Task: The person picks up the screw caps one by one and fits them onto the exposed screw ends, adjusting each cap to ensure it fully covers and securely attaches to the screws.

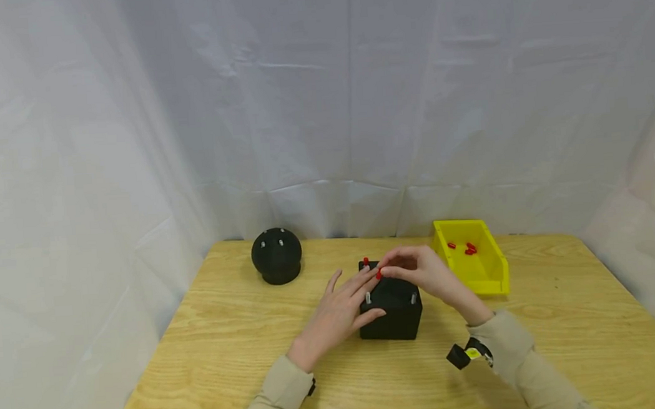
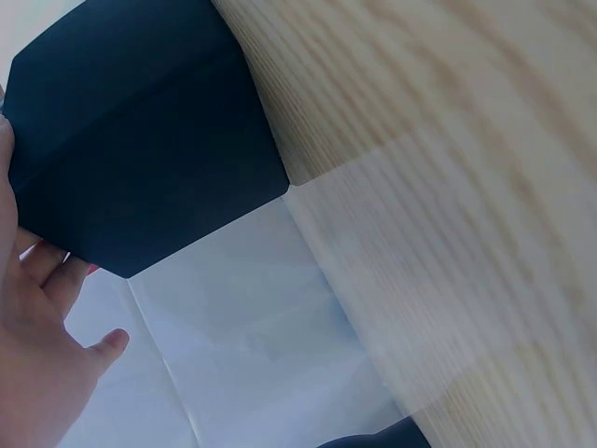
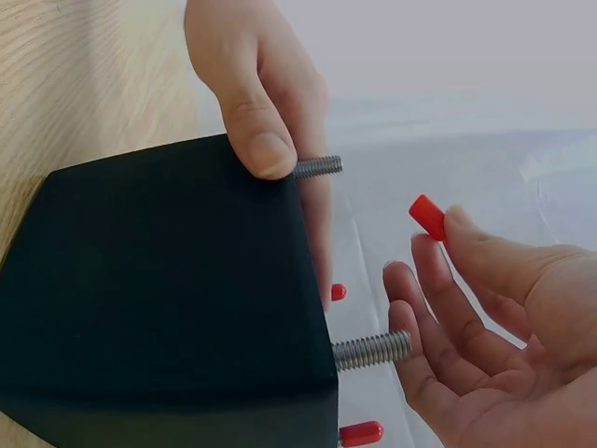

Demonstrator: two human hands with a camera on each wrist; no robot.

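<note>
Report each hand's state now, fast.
Left hand: open, fingers and thumb steadying the black cube.
Right hand: pinching a red cap at its fingertips.

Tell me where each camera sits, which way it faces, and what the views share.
Head: worn high, faces forward and down at the table; shows left hand, right hand, both sleeves.
Left wrist: beside the black cube, looks along its side; shows left palm.
Right wrist: close on threaded studs and red cap; shows both hands.
All share the black cube.
</note>
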